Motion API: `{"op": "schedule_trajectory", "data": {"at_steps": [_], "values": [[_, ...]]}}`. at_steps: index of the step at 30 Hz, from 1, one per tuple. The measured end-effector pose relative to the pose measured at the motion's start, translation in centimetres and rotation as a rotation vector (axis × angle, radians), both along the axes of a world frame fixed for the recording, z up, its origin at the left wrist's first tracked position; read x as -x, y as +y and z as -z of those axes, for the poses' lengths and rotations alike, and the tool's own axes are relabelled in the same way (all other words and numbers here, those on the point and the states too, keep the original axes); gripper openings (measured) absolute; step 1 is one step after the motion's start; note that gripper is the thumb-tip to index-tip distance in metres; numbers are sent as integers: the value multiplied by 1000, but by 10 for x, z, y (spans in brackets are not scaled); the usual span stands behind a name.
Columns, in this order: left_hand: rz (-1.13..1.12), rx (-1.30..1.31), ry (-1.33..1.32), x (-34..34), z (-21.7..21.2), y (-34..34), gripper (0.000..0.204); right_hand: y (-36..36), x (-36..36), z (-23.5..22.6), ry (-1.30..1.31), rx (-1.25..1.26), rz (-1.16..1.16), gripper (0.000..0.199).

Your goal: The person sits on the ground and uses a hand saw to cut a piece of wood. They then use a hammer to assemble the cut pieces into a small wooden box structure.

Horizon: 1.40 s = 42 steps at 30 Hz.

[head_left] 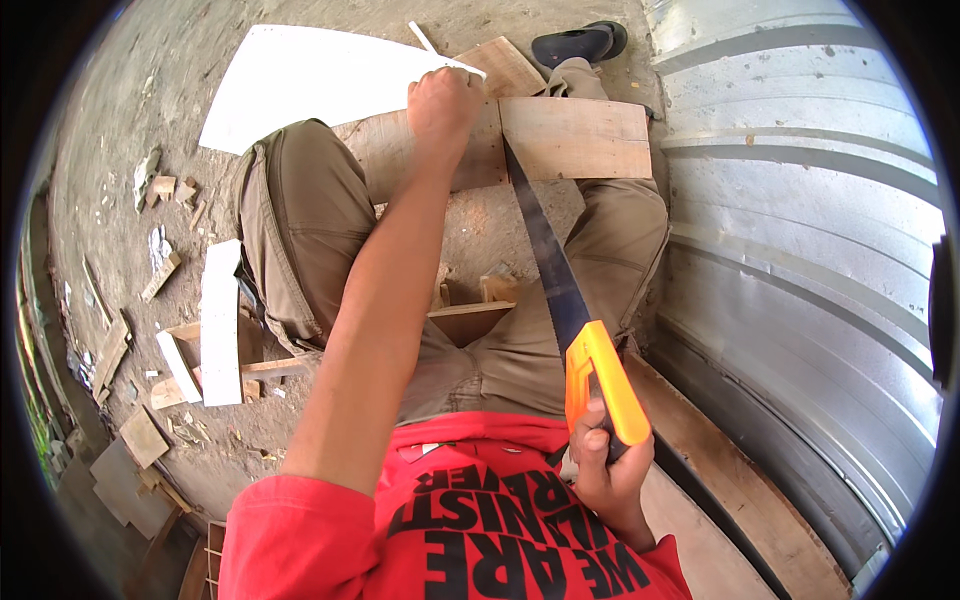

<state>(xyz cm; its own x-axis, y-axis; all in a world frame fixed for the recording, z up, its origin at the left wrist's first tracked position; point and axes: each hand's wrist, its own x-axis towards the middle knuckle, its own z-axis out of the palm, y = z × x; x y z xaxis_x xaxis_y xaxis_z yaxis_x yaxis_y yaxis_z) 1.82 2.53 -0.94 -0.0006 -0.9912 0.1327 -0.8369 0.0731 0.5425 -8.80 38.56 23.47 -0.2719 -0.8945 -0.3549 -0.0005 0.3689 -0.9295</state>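
Note:
A wooden board [575, 135] lies across my two thighs, with a dark line running across it right of its middle. My left hand [445, 108] is closed on the board's left part, its fingers curled toward the far edge. In my right hand [610, 465], near my waist, is the orange handle of a handsaw [552, 262]. Its dark blade slants away from me between my legs, and the far tip meets the board at the line. How deep the blade sits in the wood, I cannot tell.
Beyond the board lies a white panel [300, 85] on the dirt ground. Wood scraps [170, 190] and white-faced strips [220, 325] are scattered at the left. A corrugated metal wall [800, 170] rises close on my right, with a long plank [740, 470] along its foot.

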Motion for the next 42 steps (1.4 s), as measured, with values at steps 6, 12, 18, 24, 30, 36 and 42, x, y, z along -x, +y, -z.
{"op": "schedule_trajectory", "data": {"at_steps": [6, 12, 18, 24, 30, 36, 42], "values": [[9, 144, 17, 5, 7, -5, 31, -153, -19, 132, 491, 281, -16, 22], [-15, 0, -12, 4, 1, -10, 29, -164, -10, 129, 426, 276, 16, 25], [-5, -36, -27, 4, 2, 3, 30, -74, -14, 61, 432, 142, -3, 21], [9, -6, -16, 2, 1, 4, 28, -11, -4, 14, 174, -95, 82, 20], [-20, 96, -40, 10, 7, -5, 24, -153, -22, 136, 500, 245, 23, 23], [-44, 30, -37, 7, 0, -6, 22, -109, -10, 102, 499, 247, 4, 21], [9, -42, -19, 7, -8, -1, 32, 14, -6, 7, 280, -96, 26, 17]]}}
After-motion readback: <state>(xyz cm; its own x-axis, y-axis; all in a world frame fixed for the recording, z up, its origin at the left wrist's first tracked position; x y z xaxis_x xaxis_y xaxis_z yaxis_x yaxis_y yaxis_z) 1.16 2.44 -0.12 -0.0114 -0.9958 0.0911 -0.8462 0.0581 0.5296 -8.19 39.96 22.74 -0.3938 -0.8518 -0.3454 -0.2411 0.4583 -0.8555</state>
